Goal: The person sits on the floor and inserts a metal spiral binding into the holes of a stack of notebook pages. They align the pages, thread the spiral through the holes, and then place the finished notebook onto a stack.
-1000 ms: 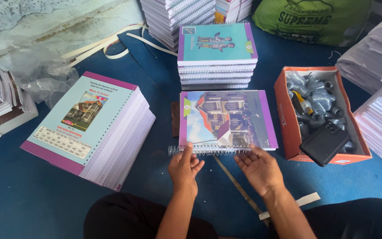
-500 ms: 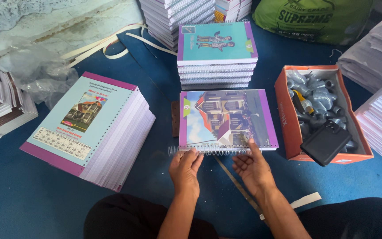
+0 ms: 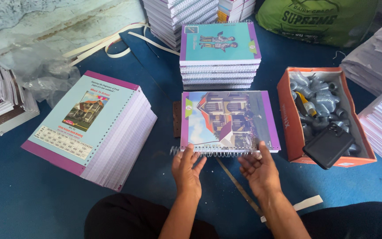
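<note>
Head view, my hands: my left hand (image 3: 187, 167) and my right hand (image 3: 258, 170) lie fingers spread at the near edge of the notebook, closed on nothing.
Head view, work in hand: the silver wire spiral coil (image 3: 208, 152) lies along the near edge of the purple-bordered notebook with a house picture on its cover (image 3: 228, 120), on the blue floor (image 3: 32, 199) before my knees.
Head view, done: a pile of spiral-bound notebooks with a teal cover (image 3: 219, 55) stands just behind.
Head view, left: by my judgement the coil is only part-way seated; the tall unbound stack of punched sheets (image 3: 91, 128) waits at my left.
Head view, supplies: the orange cardboard box of grey coil rolls (image 3: 321, 113) sits at my right.
</note>
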